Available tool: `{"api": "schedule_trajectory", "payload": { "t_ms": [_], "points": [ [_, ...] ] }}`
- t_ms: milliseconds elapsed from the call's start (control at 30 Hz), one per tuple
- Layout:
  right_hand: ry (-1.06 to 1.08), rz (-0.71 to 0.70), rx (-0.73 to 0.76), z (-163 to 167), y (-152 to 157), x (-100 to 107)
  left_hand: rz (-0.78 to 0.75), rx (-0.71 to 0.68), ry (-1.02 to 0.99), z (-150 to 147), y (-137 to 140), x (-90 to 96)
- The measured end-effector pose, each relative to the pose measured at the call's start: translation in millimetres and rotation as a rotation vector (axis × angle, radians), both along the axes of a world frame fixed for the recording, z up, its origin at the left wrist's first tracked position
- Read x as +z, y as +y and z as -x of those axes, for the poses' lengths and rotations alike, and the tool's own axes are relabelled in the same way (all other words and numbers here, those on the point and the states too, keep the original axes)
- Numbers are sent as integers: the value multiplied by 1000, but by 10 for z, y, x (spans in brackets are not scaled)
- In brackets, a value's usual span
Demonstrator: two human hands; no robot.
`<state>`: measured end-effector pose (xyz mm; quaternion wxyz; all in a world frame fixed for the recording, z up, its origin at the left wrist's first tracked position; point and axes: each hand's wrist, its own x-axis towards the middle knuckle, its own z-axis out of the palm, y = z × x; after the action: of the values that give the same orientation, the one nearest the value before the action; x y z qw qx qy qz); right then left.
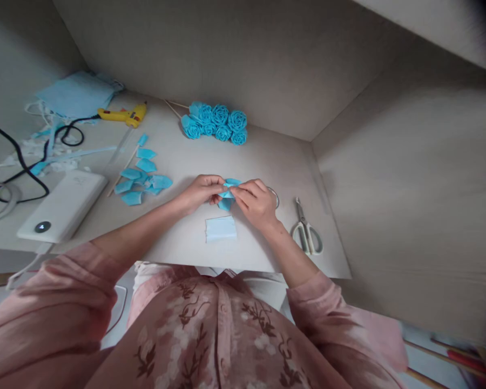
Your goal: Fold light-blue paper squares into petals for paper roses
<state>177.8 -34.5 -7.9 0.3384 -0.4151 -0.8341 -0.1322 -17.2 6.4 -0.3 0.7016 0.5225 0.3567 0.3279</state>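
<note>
Both hands meet over the middle of the table, pinching one blue fabric petal [228, 193] between them. My left hand [206, 190] grips its left side with thumb and fingers. From the right, my right hand [257, 203] holds the other side, its fingertips close to my left thumb. Another bit of blue shows just under the fingers; whether it is part of the same piece I cannot tell. A pale blue rectangular piece of fabric [221, 229] lies just below the hands. Behind my right hand, a round object [274, 198] is mostly hidden.
Scissors [305, 229] lie at right. Loose blue petals [146, 165] and a thin stick [123, 170] lie at left, near a white power bank [62, 205]. Farther back are a yellow glue gun [123, 115], face masks [79, 93] and blue fabric roses [221, 114]. Panels enclose the table.
</note>
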Motion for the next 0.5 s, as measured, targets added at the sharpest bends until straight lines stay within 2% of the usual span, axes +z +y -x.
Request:
{"api": "schedule_trajectory", "payload": {
  "t_ms": [100, 267, 400, 500],
  "points": [
    [-16, 20, 15, 1, -8, 21, 39, 1, -18, 2, 16, -33],
    [16, 131, 96, -5, -34, 62, 110, 51, -26, 9, 47, -58],
    [273, 233, 33, -17, -39, 69, -4, -6, 69, 7, 39, -44],
    [478, 443, 44, -26, -29, 54, -140, -67, 138, -8, 28, -55]
  ]
}}
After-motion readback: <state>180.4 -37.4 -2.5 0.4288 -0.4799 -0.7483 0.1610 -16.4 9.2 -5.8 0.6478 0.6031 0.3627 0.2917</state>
